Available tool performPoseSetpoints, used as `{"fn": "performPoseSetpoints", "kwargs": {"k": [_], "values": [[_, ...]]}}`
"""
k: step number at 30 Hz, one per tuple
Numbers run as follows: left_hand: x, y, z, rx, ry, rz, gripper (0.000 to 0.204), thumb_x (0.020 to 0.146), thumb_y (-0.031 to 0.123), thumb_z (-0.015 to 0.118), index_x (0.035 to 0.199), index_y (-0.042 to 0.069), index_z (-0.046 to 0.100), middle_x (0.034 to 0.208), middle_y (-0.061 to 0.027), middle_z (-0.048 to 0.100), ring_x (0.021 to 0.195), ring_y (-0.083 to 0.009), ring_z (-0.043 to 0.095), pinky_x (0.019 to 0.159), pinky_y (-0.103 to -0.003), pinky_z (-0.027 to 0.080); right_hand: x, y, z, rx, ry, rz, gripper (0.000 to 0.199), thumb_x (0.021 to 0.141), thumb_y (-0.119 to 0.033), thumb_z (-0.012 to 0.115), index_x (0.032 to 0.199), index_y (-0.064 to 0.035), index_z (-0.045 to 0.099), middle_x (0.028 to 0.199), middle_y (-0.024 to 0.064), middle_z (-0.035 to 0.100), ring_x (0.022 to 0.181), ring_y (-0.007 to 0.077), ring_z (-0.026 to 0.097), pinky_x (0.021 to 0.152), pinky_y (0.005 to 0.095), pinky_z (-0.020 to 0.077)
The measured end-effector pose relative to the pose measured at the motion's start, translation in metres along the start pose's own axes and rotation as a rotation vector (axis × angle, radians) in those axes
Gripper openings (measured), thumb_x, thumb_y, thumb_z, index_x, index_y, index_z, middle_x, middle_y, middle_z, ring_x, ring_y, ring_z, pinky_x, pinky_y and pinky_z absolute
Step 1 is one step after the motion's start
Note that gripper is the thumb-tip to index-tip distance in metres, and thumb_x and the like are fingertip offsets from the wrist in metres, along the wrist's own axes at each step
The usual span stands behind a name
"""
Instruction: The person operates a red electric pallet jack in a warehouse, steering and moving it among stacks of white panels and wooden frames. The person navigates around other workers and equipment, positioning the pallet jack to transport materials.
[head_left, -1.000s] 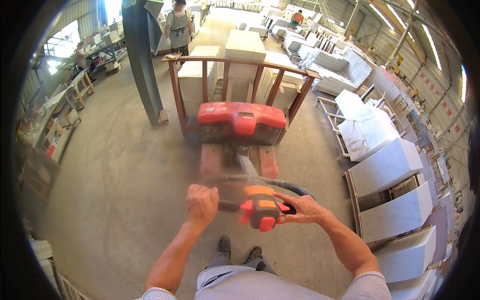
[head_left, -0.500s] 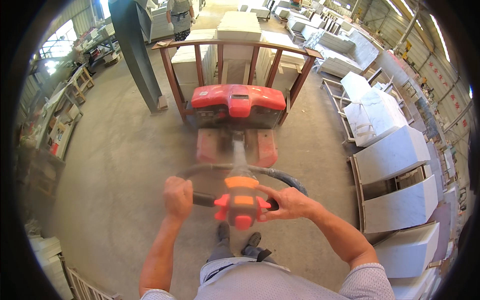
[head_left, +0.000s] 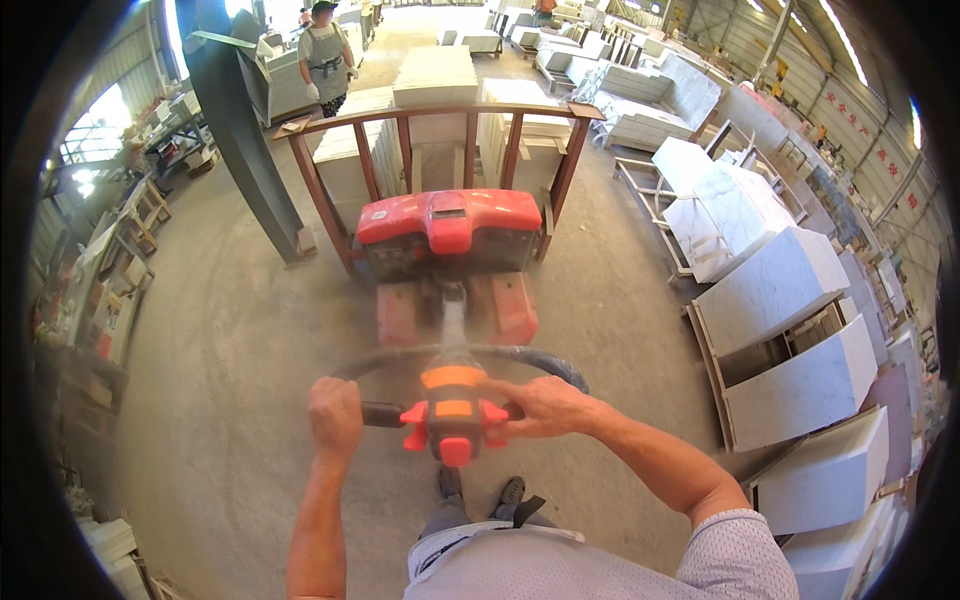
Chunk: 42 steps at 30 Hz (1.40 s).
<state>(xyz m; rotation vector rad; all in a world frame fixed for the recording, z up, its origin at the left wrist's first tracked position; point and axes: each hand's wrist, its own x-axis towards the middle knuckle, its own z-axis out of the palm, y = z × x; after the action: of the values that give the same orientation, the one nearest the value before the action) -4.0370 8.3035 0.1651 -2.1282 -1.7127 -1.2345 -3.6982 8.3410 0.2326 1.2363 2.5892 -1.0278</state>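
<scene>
My left hand is wrapped round the left grip of a control handle, black with red paddles and orange panels. My right hand holds the right grip, its index finger stretched along the top of the handle head; its other fingers are partly hidden. The handle belongs to a red electric pallet truck standing straight ahead of me. A dark hose curves behind the handle head. Beyond the truck body rises a brown slatted frame, with stacked pale slabs behind it.
A dark green steel column stands close to the frame's left side. White, grey-veined stone pieces line the right side on racks. Workbenches run along the left. Another person stands at the far left, beyond the frame.
The truck, handle and my hands sit further left in view, and the far area shows more. The person at the back is seen more fully. Both hands keep hold of the handle.
</scene>
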Motion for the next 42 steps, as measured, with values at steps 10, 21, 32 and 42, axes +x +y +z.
{"fn": "performPoseSetpoints", "kwargs": {"k": [10,21,32,42], "values": [[-0.004,-0.004,0.001,-0.023,-0.002,-0.044,0.027,0.093,0.01,0.056,0.068,0.001,0.057,0.073,-0.0168,0.059,0.077,-0.0404,0.056,0.076,-0.05,0.044,-0.002,-0.008,-0.004,-0.011,-0.001,0.035,0.081,0.087,-0.058,0.063,0.153,-0.0198,0.038,0.097,0.0092,0.075,0.086,0.0323,0.07,0.074,0.0426,0.051],[-0.005,-0.011,0.003,-0.049,-0.011,-0.058,0.031,0.092,0.011,0.057,0.063,0.002,0.055,0.069,-0.0168,0.056,0.074,-0.0393,0.054,0.072,-0.05,0.042,0.001,-0.004,0.001,0.063,0.047,0.013,0.082,0.088,-0.059,0.065,0.154,-0.0195,0.036,0.09,0.0157,0.073,0.081,0.0358,0.065,0.075,0.0433,0.0479],[-0.006,-0.009,0.003,-0.033,-0.002,-0.096,0.03,0.095,0.013,0.054,0.068,0.0,0.057,0.072,-0.0191,0.057,0.079,-0.0431,0.054,0.077,-0.052,0.043,0.0,-0.008,-0.004,0.023,-0.012,0.041,0.084,0.088,-0.065,0.06,0.155,-0.0205,0.035,0.097,0.0108,0.074,0.087,0.034,0.069,0.073,0.0434,0.0502],[-0.004,-0.005,-0.001,-0.027,-0.026,-0.083,0.029,0.095,0.01,0.055,0.068,-0.001,0.054,0.074,-0.0186,0.059,0.081,-0.0424,0.056,0.078,-0.051,0.044,0.004,0.002,0.005,0.035,0.048,-0.009,0.082,0.088,-0.067,0.058,0.152,-0.0188,0.042,0.092,0.0155,0.072,0.082,0.037,0.068,0.071,0.0463,0.0493]]}}
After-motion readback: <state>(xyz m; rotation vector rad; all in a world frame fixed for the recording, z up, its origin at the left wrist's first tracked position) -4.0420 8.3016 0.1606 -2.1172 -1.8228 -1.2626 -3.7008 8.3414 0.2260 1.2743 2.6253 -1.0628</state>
